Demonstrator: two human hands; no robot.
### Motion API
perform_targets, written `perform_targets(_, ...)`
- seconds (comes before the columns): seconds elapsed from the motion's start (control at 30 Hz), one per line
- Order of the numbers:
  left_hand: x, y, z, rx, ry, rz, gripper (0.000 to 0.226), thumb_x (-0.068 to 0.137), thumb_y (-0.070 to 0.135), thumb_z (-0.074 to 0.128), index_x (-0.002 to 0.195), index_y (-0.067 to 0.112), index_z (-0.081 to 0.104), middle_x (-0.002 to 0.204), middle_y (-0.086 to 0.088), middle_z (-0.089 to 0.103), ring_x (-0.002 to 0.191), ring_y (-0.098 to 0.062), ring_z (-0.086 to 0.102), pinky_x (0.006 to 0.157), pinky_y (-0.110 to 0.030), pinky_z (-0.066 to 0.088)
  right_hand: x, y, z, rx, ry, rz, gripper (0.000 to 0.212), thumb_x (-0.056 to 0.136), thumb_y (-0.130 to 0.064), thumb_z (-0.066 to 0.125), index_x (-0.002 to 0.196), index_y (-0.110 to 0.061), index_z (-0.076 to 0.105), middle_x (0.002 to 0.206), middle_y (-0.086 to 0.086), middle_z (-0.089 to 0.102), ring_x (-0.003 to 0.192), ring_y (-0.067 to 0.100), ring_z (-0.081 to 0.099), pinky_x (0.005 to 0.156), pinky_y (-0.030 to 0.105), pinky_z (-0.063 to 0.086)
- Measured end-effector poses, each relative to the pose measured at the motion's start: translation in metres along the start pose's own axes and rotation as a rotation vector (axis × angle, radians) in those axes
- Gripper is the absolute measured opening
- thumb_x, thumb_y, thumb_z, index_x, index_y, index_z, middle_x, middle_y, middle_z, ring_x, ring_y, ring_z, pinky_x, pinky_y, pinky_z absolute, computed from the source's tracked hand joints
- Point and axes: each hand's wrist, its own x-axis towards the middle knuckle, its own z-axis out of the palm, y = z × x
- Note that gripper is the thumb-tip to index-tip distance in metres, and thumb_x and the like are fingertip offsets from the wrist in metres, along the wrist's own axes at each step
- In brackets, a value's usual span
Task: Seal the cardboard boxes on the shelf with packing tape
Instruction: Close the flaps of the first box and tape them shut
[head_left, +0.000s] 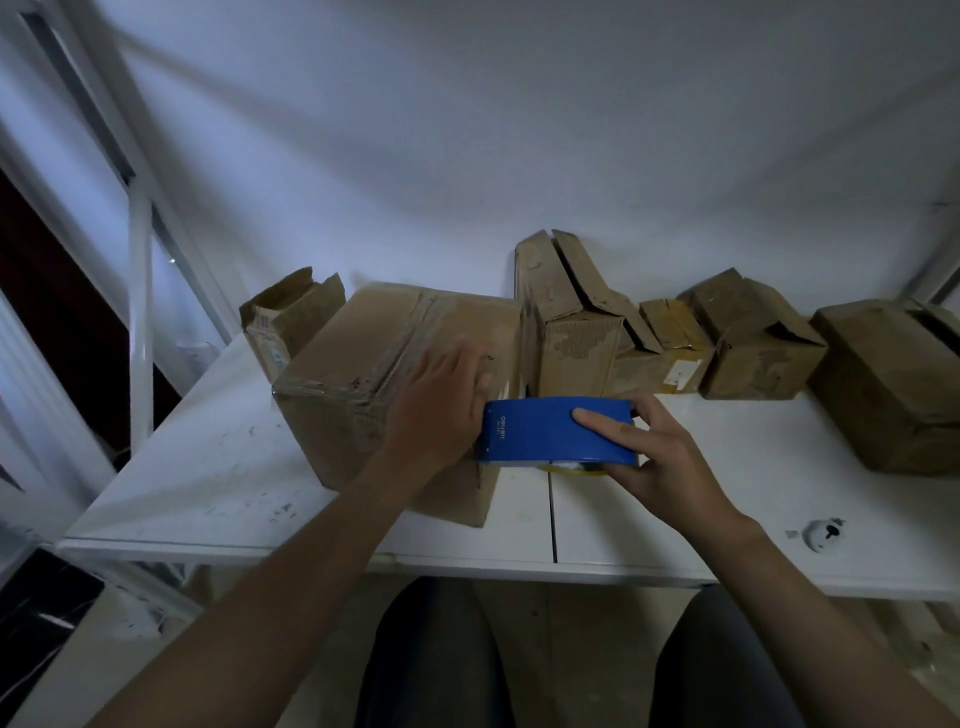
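Grips: our left hand (436, 415) flat on box (353, 364); right hand (665, 457) clasps dispenser (535, 431).
Risk: we fear box slides, seal skews.

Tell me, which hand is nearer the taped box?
Left. The left hand rests on the taped box; the right hand grips the blue dispenser beside it.

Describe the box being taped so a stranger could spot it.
On the white shelf, cardboard boxes line the wall. Second from left is the big box, set forward under the left hand, blue tape dispenser beside it. Unlike its gaping neighbours, its top is closed.
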Motion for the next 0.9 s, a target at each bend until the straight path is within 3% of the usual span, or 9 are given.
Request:
perform_targets(0.1, 0.004, -0.010, 0.001, 0.053, -0.069, -0.021, 0.041, 0.106, 0.033, 0.035, 0.141, 0.015, 0.043, 0.150, -0.009, 0.045, 0.143, -0.027, 0.035, 0.118, -0.050, 0.027, -0.002, 0.000, -0.006, -0.080, -0.035, -0.025, 0.061, 0.085, -0.029, 0.068, 0.142, -0.039, 0.048, 0.122, 0.013, 0.053, 0.104, 0.024, 0.055, 0.084, 0.030, 0.054)
perform_targets(0.17, 0.005, -0.014, 0.001, 0.089, -0.092, -0.004, 0.045, 0.104, 0.042, 0.027, 0.139, 0.020, 0.043, 0.146, -0.003, 0.050, 0.142, -0.023, 0.038, 0.120, -0.055, 0.018, -0.002, -0.001, -0.014, -0.110, -0.032, -0.031, 0.065, 0.085, -0.026, 0.071, 0.143, -0.039, 0.047, 0.123, 0.014, 0.052, 0.103, 0.026, 0.056, 0.081, 0.031, 0.055)
perform_targets(0.33, 0.005, -0.013, 0.003, 0.131, -0.082, -0.016, 0.043, 0.101, 0.050, 0.022, 0.130, 0.029, 0.047, 0.130, 0.009, 0.056, 0.126, -0.017, 0.052, 0.113, -0.066, 0.022, -0.011, -0.005, -0.033, -0.153, -0.047, -0.053, 0.058, 0.088, -0.037, 0.062, 0.143, -0.042, 0.045, 0.124, 0.011, 0.051, 0.100, 0.023, 0.055, 0.078, 0.027, 0.053)
perform_targets(0.5, 0.005, -0.010, 0.006, 0.132, -0.065, 0.000, 0.042, 0.101, 0.053, 0.022, 0.127, 0.035, 0.049, 0.132, 0.014, 0.053, 0.127, -0.015, 0.051, 0.113, -0.068, 0.021, -0.022, 0.003, -0.059, -0.244, -0.034, -0.007, 0.055, 0.090, -0.038, 0.059, 0.143, -0.040, 0.046, 0.124, 0.011, 0.050, 0.097, 0.026, 0.056, 0.072, 0.036, 0.057)
perform_targets(0.67, 0.005, -0.011, 0.007, 0.135, -0.059, 0.002, 0.048, 0.097, 0.061, 0.021, 0.126, 0.035, 0.049, 0.135, 0.014, 0.053, 0.129, -0.016, 0.050, 0.113, -0.068, 0.020, -0.012, -0.011, -0.051, -0.343, -0.102, 0.084, 0.073, 0.078, -0.026, 0.083, 0.141, -0.045, 0.051, 0.121, 0.006, 0.051, 0.098, 0.022, 0.056, 0.064, 0.032, 0.054)
perform_targets(0.8, 0.005, -0.006, 0.005, 0.184, -0.088, 0.000, 0.058, 0.092, 0.069, 0.021, 0.130, 0.035, 0.048, 0.136, 0.011, 0.052, 0.125, -0.017, 0.052, 0.115, -0.067, 0.018, 0.003, -0.030, -0.037, -0.411, -0.150, 0.095, 0.072, 0.075, -0.031, 0.086, 0.138, -0.044, 0.055, 0.113, 0.008, 0.054, 0.094, 0.026, 0.058, 0.058, 0.036, 0.054)
perform_targets(0.9, 0.006, -0.003, 0.004, 0.215, -0.103, 0.013, 0.064, 0.089, 0.073, 0.021, 0.133, 0.034, 0.047, 0.139, 0.010, 0.050, 0.126, -0.019, 0.051, 0.114, -0.069, 0.017, 0.016, -0.044, -0.033, -0.450, -0.177, 0.124, 0.067, 0.080, -0.033, 0.082, 0.140, -0.045, 0.053, 0.112, 0.009, 0.055, 0.097, 0.029, 0.058, 0.065, 0.039, 0.055)
